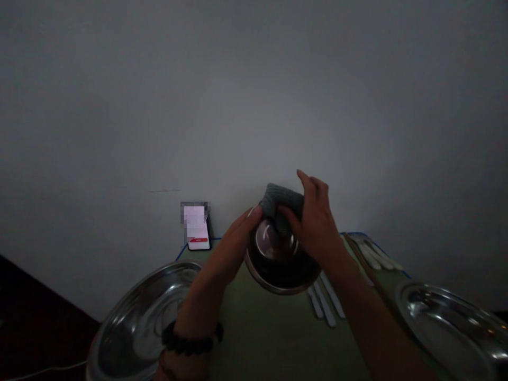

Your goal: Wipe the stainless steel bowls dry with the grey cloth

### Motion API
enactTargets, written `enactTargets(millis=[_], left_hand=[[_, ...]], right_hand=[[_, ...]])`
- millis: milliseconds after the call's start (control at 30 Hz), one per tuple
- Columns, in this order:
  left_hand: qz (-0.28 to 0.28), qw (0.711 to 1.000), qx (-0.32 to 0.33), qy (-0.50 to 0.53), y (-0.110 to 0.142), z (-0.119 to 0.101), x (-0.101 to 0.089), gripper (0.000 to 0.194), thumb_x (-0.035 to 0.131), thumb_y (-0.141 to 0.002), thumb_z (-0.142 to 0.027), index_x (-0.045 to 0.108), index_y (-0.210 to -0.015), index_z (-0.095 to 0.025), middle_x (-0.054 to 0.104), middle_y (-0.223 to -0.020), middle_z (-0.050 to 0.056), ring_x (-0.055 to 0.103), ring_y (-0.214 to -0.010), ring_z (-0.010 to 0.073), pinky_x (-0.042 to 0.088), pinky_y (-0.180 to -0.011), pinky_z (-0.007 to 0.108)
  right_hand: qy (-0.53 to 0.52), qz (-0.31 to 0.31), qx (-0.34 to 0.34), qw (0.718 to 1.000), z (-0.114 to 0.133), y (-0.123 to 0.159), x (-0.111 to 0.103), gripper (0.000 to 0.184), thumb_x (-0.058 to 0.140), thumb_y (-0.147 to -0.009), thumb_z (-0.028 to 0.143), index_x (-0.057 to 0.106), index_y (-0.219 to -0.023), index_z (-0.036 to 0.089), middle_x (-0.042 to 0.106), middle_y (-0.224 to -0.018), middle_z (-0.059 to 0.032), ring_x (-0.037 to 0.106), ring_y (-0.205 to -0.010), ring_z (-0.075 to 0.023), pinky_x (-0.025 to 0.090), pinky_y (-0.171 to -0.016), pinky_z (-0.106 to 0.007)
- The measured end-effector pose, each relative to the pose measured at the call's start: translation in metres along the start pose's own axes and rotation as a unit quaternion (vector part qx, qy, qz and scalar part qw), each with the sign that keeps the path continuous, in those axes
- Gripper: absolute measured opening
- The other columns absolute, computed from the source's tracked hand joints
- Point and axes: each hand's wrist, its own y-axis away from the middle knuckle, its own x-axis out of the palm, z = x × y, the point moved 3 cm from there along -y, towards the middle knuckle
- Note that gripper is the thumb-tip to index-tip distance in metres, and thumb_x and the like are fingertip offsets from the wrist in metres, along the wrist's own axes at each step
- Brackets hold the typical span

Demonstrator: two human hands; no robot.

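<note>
Metal bowl (283, 270) lies between your hands: left hand (236, 241) gripping its left side, right hand (317, 219) holding a gray cloth (286, 197) at its far part.

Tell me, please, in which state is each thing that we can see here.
Left hand: gripping the bowl
Right hand: holding the cloth
Bowl: held, partly covered by hands and cloth
Cloth: bunched, against the bowl
Phone: propped up, screen lit
Left basin: open side up, partly hidden
Right basin: open side up, cut off by the picture edge
White-handled cutlery: lying down
Bracelet: worn
</note>
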Motion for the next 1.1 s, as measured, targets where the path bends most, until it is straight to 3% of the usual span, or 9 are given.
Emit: enactTargets(millis=[100,200,333,433,600,667,833,1000,1100], left_hand=[[-0.044,0.999,-0.013,0.016,-0.003,0.004,-0.005,0.04,0.06,-0.081,-0.05,0.072,-0.101,-0.017,0.075,-0.085,0.009,0.067,-0.096,0.0273,0.049,-0.09,0.04],[-0.071,0.997,-0.005,0.012,-0.005,0.001,-0.011,0.036,0.062,-0.079,-0.047,0.072,-0.098,-0.018,0.075,-0.083,0.008,0.067,-0.094,0.0267,0.048,-0.089,0.039],[-0.118,0.993,0.008,0.012,-0.008,-0.001,-0.017,0.036,0.063,-0.078,-0.047,0.071,-0.097,-0.018,0.074,-0.088,0.007,0.066,-0.095,0.0241,0.046,-0.091,0.037],[-0.134,0.991,0.008,0.003,-0.009,-0.001,-0.017,0.037,0.062,-0.078,-0.047,0.07,-0.099,-0.018,0.074,-0.092,0.007,0.065,-0.096,0.0233,0.046,-0.092,0.037],[-0.028,0.998,0.026,-0.057,-0.003,-0.01,-0.008,0.035,0.056,-0.084,-0.046,0.069,-0.106,-0.021,0.071,-0.107,0.006,0.06,-0.109,0.0239,0.042,-0.096,0.034],[0.004,0.993,0.03,-0.114,0.001,-0.015,-0.003,0.035,0.056,-0.085,-0.044,0.068,-0.109,-0.022,0.07,-0.112,0.006,0.057,-0.113,0.0254,0.039,-0.099,0.036],[0.016,0.982,0.051,-0.181,0.003,-0.019,0.001,0.031,0.055,-0.085,-0.043,0.071,-0.103,-0.022,0.07,-0.108,0.008,0.059,-0.105,0.0258,0.039,-0.098,0.037],[0.039,0.98,0.042,-0.192,0.0,-0.011,-0.004,0.034,0.052,-0.087,-0.044,0.07,-0.104,-0.02,0.069,-0.107,0.008,0.058,-0.104,0.0258,0.04,-0.096,0.039],[0.059,0.976,0.038,-0.207,-0.001,-0.008,-0.002,0.038,0.05,-0.088,-0.046,0.067,-0.106,-0.017,0.068,-0.105,0.009,0.058,-0.102,0.0254,0.041,-0.095,0.04]], right_hand=[[0.02,-0.075,-0.021,0.997,-0.001,-0.001,-0.001,0.041,0.063,-0.081,0.027,0.052,-0.12,0.021,0.049,-0.122,-0.0138,0.045,-0.119,-0.0303,0.04,-0.098,-0.049],[0.017,-0.025,-0.056,0.998,-0.003,-0.003,-0.002,0.021,0.054,-0.087,0.024,0.062,-0.107,0.024,0.06,-0.11,-0.009,0.054,-0.107,-0.0264,0.043,-0.093,-0.047],[-0.021,0.035,-0.073,0.997,-0.004,-0.003,0.0,0.029,0.04,-0.092,0.015,0.063,-0.108,0.022,0.067,-0.112,-0.007,0.057,-0.107,-0.0225,0.044,-0.095,-0.043],[-0.031,0.045,-0.052,0.997,-0.006,-0.002,0.004,0.033,0.04,-0.091,0.015,0.056,-0.119,0.021,0.066,-0.113,-0.0088,0.058,-0.105,-0.0233,0.044,-0.096,-0.045],[-0.025,0.057,-0.011,0.998,-0.009,0.003,0.015,0.054,0.064,-0.077,0.023,0.047,-0.128,0.016,0.05,-0.118,-0.0143,0.052,-0.111,-0.0285,0.045,-0.097,-0.046],[-0.028,0.076,-0.001,0.997,-0.009,0.006,0.02,0.053,0.067,-0.074,0.022,0.049,-0.123,0.016,0.045,-0.118,-0.0145,0.051,-0.111,-0.0288,0.046,-0.096,-0.045],[-0.055,0.12,-0.014,0.991,-0.007,0.005,0.023,0.03,0.059,-0.079,0.02,0.054,-0.109,0.019,0.05,-0.107,-0.0101,0.055,-0.101,-0.0249,0.049,-0.09,-0.044],[-0.097,0.242,-0.081,0.962,-0.011,0.006,0.012,0.051,0.061,-0.075,0.015,0.044,-0.123,0.016,0.056,-0.12,-0.0124,0.054,-0.113,-0.0237,0.043,-0.099,-0.042],[-0.081,0.267,-0.08,0.957,-0.014,0.004,0.007,0.052,0.055,-0.072,0.005,0.046,-0.122,0.016,0.06,-0.121,-0.0122,0.056,-0.113,-0.0227,0.044,-0.097,-0.04]])
